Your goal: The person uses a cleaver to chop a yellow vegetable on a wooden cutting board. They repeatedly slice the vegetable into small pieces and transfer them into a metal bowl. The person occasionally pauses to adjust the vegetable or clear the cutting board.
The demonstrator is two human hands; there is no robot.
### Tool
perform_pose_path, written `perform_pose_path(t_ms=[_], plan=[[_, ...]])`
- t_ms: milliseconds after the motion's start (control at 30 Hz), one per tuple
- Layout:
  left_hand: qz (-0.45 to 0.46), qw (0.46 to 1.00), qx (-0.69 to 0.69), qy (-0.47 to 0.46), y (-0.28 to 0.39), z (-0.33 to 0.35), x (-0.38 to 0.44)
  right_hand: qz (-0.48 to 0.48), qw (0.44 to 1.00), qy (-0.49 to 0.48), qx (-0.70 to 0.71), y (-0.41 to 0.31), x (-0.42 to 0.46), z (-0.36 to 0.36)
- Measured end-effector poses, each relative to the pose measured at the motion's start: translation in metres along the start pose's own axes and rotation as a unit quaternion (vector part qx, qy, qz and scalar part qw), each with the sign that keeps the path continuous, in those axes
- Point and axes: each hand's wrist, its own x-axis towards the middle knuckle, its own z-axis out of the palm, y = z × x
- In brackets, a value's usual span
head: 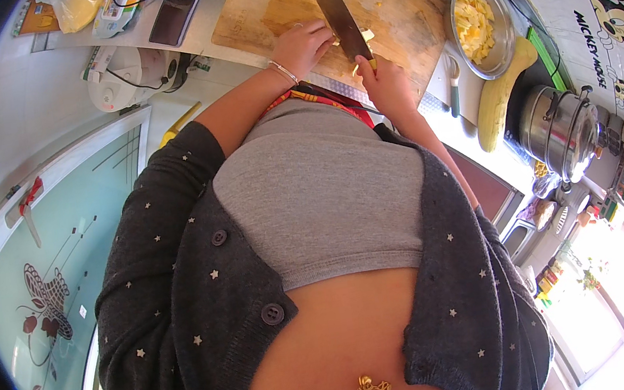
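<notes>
My right hand (389, 87) grips the handle of a kitchen cleaver (342, 19), its broad blade over a wooden cutting board (260, 8). Small pale yellow pieces (367, 34) lie beside the blade, partly hidden by it. My left hand (302, 47), with a bracelet at the wrist, rests on the board left of the blade, fingers curled against a pale piece; how firmly it holds this cannot be told. To the right, a metal bowl (511, 45) holds many cut yellow chunks (474, 23).
A peeler or brush with a green handle (455, 98) lies right of the board, near a long yellow squash (502, 98) and a stacked steel steamer pot (552, 127). A smartphone (179, 9), a wipes pack (117, 14) and a bag with yellow contents (81, 7) lie to the left.
</notes>
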Motion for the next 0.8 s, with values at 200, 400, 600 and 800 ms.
perform_pose_path(t_ms=[200, 400, 600, 800], plan=[[0.015, 1.0, 0.002, -0.005, 0.0, -0.002, -0.001, -0.055, 0.994, 0.085, -0.041, 0.013, 0.006, 0.032], [-0.01, 0.999, -0.036, -0.011, -0.006, 0.003, -0.005, 0.013, 0.995, 0.017, 0.099, 0.024, 0.011, 0.023], [-0.015, 1.0, -0.025, -0.008, -0.004, 0.002, -0.005, 0.003, 0.993, 0.039, 0.111, 0.017, -0.007, 0.008], [-0.017, 1.0, -0.002, -0.002, -0.002, 0.004, -0.005, 0.007, 0.995, 0.024, 0.095, 0.005, -0.015, -0.009]])
